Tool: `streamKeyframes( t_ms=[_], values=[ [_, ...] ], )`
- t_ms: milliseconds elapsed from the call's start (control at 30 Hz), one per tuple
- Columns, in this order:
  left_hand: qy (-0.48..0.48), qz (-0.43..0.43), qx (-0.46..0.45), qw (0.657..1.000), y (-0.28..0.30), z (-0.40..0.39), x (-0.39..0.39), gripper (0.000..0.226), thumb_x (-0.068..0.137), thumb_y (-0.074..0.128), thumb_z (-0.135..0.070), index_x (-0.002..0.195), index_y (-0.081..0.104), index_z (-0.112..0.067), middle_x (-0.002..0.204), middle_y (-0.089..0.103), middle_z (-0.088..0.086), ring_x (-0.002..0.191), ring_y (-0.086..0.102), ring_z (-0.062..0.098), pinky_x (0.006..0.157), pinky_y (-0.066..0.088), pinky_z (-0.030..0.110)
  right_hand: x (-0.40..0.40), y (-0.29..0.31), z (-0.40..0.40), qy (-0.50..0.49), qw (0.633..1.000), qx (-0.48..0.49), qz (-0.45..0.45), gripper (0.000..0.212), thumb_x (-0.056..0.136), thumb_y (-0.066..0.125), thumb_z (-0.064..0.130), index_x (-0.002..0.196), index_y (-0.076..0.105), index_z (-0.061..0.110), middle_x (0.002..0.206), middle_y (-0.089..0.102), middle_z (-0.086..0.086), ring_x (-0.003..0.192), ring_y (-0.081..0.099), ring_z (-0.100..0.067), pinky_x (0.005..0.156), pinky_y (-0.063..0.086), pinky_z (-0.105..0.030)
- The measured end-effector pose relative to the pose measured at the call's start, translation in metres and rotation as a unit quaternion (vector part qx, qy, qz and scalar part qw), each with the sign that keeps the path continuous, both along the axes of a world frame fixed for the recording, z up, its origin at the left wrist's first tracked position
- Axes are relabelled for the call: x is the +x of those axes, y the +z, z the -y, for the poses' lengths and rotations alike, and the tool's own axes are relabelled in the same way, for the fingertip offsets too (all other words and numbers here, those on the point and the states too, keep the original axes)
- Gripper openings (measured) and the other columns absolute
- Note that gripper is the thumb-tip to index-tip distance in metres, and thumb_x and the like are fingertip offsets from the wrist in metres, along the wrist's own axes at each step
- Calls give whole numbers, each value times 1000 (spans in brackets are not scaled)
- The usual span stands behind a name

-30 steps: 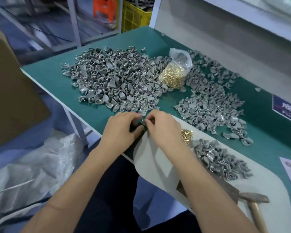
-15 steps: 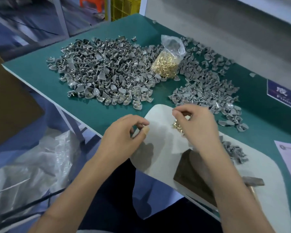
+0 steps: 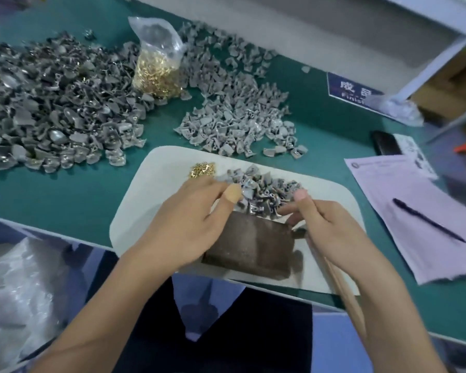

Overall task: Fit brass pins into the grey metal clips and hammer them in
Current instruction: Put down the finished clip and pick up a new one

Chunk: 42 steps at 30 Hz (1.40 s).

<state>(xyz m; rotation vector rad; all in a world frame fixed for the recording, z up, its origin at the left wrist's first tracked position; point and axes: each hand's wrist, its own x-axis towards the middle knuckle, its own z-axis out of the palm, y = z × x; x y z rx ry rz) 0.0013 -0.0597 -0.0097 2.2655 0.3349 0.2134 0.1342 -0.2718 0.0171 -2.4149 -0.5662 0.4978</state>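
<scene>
Both hands have been brought together over the small clip heap since half a second ago.

Spread across the green surface are big piles of grey clips, then the white mat, the dark block and a bag of brass pins. A loose pin cluster is seen on the mat. A clip looks pinched by the left hand; the right hand is curled at the heap's edge, its hold can't be made out.
</scene>
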Motion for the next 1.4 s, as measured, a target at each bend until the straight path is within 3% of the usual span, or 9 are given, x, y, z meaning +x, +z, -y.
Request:
streamKeyframes(
  t_ms=[200,333,467,567,800,967,1067,1200,1400],
  values=[
    [-65,-105,90,988,27,10,18,75,91,2,-71,105,65,-33,106,68,-5,102,61,19,90,49,42,-9,-5,-1,20,1000,-11,-8,69,85,16,88,97,74,53,102,75,14,102,68,-11,97,52,-46],
    [-89,-152,130,976,31,13,24,77,95,3,-67,101,68,-26,99,68,-2,95,63,21,87,49,38,-10,-7,18,-45,996,20,69,59,91,19,82,101,68,50,82,70,18,79,67,-3,77,54,-34],
    [-84,-159,156,971,25,14,28,68,99,14,-64,80,61,-19,81,62,-2,76,59,17,73,47,32,-13,-17,35,-32,993,-60,99,19,99,43,53,112,58,52,96,67,22,81,61,4,73,51,-31],
    [-73,-119,160,977,18,15,29,54,103,23,-55,71,51,-23,71,57,-5,67,54,9,60,39,32,-15,-24,37,-17,992,-82,95,27,98,58,31,117,63,50,102,61,18,87,60,-3,77,49,-32],
    [-31,-62,107,992,8,7,27,25,103,44,-29,110,68,-30,109,68,-13,94,60,10,86,51,36,-20,-31,35,-58,991,-36,112,22,98,55,38,117,64,45,104,65,16,89,61,-8,81,53,-36],
    [-84,-124,130,980,26,10,33,56,96,21,-64,108,66,-33,103,62,-12,95,56,8,87,50,39,-32,-41,23,-110,978,53,170,21,101,52,39,115,67,42,108,70,19,90,60,-6,74,51,-31],
    [-105,-185,147,966,32,23,37,63,97,12,-66,119,64,-38,118,65,-10,112,59,16,96,47,38,-42,-51,14,-141,960,68,232,23,103,51,35,115,70,40,111,71,21,96,61,-4,69,43,-24],
    [-132,-238,175,946,37,27,45,81,93,3,-66,109,69,-22,105,67,2,98,62,20,92,49,37,-49,-59,13,-154,942,103,279,28,101,47,34,115,71,36,106,72,19,86,67,-6,65,41,-21],
    [-103,-210,161,959,25,33,56,61,102,19,-58,107,72,-28,109,68,0,98,62,19,92,50,37,-49,-65,13,-71,952,108,277,29,104,44,28,117,70,23,107,70,10,92,66,-19,73,51,-34]
  ],
)
